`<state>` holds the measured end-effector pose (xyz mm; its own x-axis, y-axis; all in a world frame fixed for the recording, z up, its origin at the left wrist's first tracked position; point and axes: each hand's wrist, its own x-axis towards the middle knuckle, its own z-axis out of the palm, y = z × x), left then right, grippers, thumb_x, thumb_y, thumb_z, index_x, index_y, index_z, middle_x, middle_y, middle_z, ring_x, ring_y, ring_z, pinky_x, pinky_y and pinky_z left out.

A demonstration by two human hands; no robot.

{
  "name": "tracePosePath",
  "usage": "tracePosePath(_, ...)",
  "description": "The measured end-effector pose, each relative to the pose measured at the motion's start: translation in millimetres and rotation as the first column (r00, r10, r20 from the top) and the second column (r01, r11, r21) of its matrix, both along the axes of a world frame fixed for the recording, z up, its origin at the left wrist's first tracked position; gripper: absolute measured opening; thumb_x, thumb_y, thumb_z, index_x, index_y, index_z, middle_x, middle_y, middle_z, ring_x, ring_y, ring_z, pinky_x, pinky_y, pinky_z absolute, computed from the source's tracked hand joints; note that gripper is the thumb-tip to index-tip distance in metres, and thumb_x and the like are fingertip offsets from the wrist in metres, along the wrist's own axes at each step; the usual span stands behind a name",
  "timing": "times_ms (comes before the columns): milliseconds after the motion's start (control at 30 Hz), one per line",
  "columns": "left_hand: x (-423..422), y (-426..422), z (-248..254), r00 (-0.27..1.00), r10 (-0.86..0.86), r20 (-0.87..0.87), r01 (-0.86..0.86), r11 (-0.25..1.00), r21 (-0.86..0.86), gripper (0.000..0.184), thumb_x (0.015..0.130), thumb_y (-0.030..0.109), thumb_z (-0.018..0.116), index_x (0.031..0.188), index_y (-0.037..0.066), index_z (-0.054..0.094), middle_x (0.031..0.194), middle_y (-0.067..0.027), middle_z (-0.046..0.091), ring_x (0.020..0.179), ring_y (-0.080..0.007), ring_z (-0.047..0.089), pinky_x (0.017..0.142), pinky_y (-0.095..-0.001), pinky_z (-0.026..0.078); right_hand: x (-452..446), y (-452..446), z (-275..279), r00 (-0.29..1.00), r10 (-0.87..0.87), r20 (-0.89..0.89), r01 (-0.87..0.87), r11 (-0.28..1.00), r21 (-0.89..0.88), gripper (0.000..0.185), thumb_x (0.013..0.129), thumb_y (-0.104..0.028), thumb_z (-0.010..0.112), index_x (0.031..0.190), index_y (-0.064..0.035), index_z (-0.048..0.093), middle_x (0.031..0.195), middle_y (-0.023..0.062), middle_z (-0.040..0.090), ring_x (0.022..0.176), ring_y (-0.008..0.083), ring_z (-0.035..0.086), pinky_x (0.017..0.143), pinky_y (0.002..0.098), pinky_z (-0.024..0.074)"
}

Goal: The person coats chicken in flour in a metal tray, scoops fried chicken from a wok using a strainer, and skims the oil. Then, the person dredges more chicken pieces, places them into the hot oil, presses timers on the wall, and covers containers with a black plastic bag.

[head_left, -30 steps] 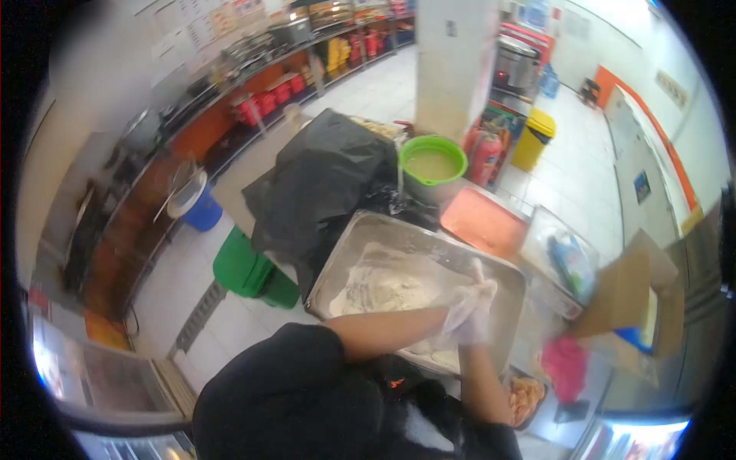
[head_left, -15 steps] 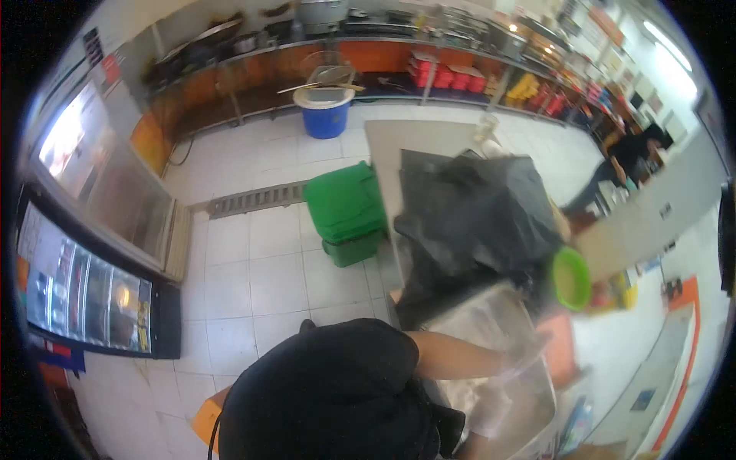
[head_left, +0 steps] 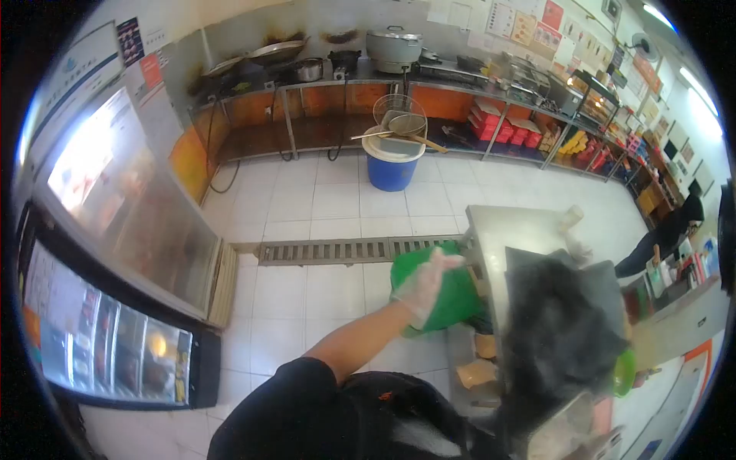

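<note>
My left hand (head_left: 429,285), in a clear plastic glove, is raised over the green lidded bin (head_left: 452,307). Its fingers stretch toward the steel table (head_left: 491,230), and nothing shows in them. Black plastic sheeting (head_left: 563,330) lies crumpled on the table, to the right of this hand. Below the sheeting, part of a pale tray (head_left: 563,429) shows at the bottom edge. A blurred, whitish shape beside the tray seems to be my right hand (head_left: 607,443); its fingers cannot be made out.
A blue bucket (head_left: 391,172) with strainers across its top stands before the cooking counter (head_left: 322,80). A floor drain grate (head_left: 326,251) crosses the tiles. Glass-door fridges (head_left: 107,330) line the left side. A green basin (head_left: 624,373) sits right of the sheeting; a person in black (head_left: 667,234) is farther back.
My left hand has left the tray and swung up and left over the green bin. The view has tilted up, so the tray now sits at the bottom edge.
</note>
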<state>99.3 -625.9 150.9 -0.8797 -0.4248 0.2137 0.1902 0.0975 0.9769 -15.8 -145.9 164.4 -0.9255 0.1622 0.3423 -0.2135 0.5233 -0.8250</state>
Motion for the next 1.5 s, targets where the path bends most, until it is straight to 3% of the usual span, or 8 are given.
tracePosePath(200, 38, -280, -207, 0.917, 0.353, 0.186, -0.397, 0.774, 0.493, 0.081, 0.099, 0.06, 0.016, 0.123, -0.007, 0.055, 0.125, -0.0177, 0.06, 0.119, -0.0285, 0.053, 0.109, -0.0433, 0.032, -128, 41, 7, 0.916, 0.241, -0.321, -0.35, 0.87, -0.346, 0.04, 0.092, -0.013, 0.057, 0.129, -0.0055, 0.047, 0.126, 0.0154, 0.053, 0.101, 0.0277, 0.061, 0.085, 0.0374, 0.0504)
tracePosePath(333, 200, -438, -269, 0.718, 0.604, 0.345, -0.675, 0.483, 0.558, 0.094, 0.09, 0.074, 0.024, 0.127, -0.008, 0.051, 0.128, -0.0178, 0.057, 0.114, -0.0267, 0.054, 0.107, -0.0428, 0.031, -148, -279, 79, 0.978, 0.104, -0.179, -0.202, 0.652, -0.731, 0.051, 0.093, -0.008, 0.058, 0.14, -0.0048, 0.038, 0.13, 0.0183, 0.049, 0.121, 0.0286, 0.049, 0.1, 0.0355, 0.044)
tracePosePath(533, 359, -483, -279, 0.304, 0.627, 0.717, -0.928, 0.026, 0.371, 0.088, 0.09, 0.073, 0.025, 0.12, -0.004, 0.053, 0.119, -0.015, 0.058, 0.107, -0.0258, 0.054, 0.102, -0.0424, 0.033, -321, -606, -97, 0.679, 0.733, 0.045, -0.397, 0.418, -0.817, 0.062, 0.095, -0.028, 0.05, 0.15, -0.0195, 0.023, 0.147, 0.0112, 0.038, 0.118, 0.0276, 0.05, 0.102, 0.0472, 0.034)
tracePosePath(667, 368, -523, -299, 0.221, 0.528, 0.82, -0.925, -0.155, 0.348, 0.084, 0.091, 0.073, 0.026, 0.116, -0.002, 0.054, 0.114, -0.0131, 0.059, 0.102, -0.0252, 0.054, 0.098, -0.0421, 0.035, -282, -898, -141, 0.571, 0.724, 0.386, -0.302, 0.623, -0.722, 0.039, 0.088, -0.024, 0.064, 0.125, -0.02, 0.052, 0.09, -0.0039, 0.056, 0.069, 0.0087, 0.052, 0.052, 0.0235, 0.0388)
tracePosePath(767, 357, -587, -327, 0.217, 0.446, 0.868, -0.897, -0.26, 0.358, 0.082, 0.091, 0.073, 0.026, 0.112, 0.0, 0.055, 0.109, -0.0116, 0.059, 0.098, -0.0247, 0.055, 0.096, -0.0419, 0.036, -241, -1084, -182, 0.245, 0.824, 0.511, -0.389, 0.566, -0.726, 0.037, 0.089, -0.033, 0.059, 0.125, -0.0218, 0.054, 0.1, -0.001, 0.06, 0.078, 0.0146, 0.053, 0.062, 0.033, 0.0433)
tracePosePath(1233, 361, -1098, -216, 0.332, 0.649, 0.684, -0.927, 0.092, 0.363, 0.071, 0.091, 0.072, 0.029, 0.096, 0.008, 0.059, 0.09, -0.005, 0.062, 0.082, -0.0226, 0.056, 0.083, -0.0409, 0.042, -290, -1277, -368, 0.296, 0.556, 0.776, -0.299, 0.826, -0.478, 0.032, 0.086, -0.033, 0.061, 0.116, -0.0213, 0.061, 0.085, -0.0024, 0.054, 0.066, 0.0117, 0.048, 0.051, 0.0251, 0.0359)
tracePosePath(1333, 341, -1207, -172, 0.483, 0.726, 0.489, -0.844, 0.236, 0.482, 0.08, 0.088, 0.077, 0.027, 0.102, 0.007, 0.061, 0.086, -0.0039, 0.063, 0.073, -0.0206, 0.057, 0.074, -0.0368, 0.045, -335, -1312, -391, 0.35, 0.404, 0.845, 0.02, 0.899, -0.438, 0.036, 0.088, -0.04, 0.06, 0.119, -0.0205, 0.06, 0.079, -0.003, 0.049, 0.061, 0.0106, 0.042, 0.048, 0.0236, 0.0323)
tracePosePath(1500, 289, -1297, -102, -0.04, 0.653, 0.757, -0.986, 0.095, -0.135, 0.078, 0.086, 0.076, 0.039, 0.109, 0.006, 0.066, 0.09, -0.0066, 0.068, 0.078, -0.0185, 0.062, 0.069, -0.0352, 0.049, -393, -1378, -447, 0.334, 0.625, 0.706, -0.186, 0.778, -0.6, 0.038, 0.088, -0.049, 0.06, 0.103, -0.0149, 0.061, 0.072, -0.0017, 0.046, 0.059, 0.0138, 0.041, 0.047, 0.0296, 0.0347)
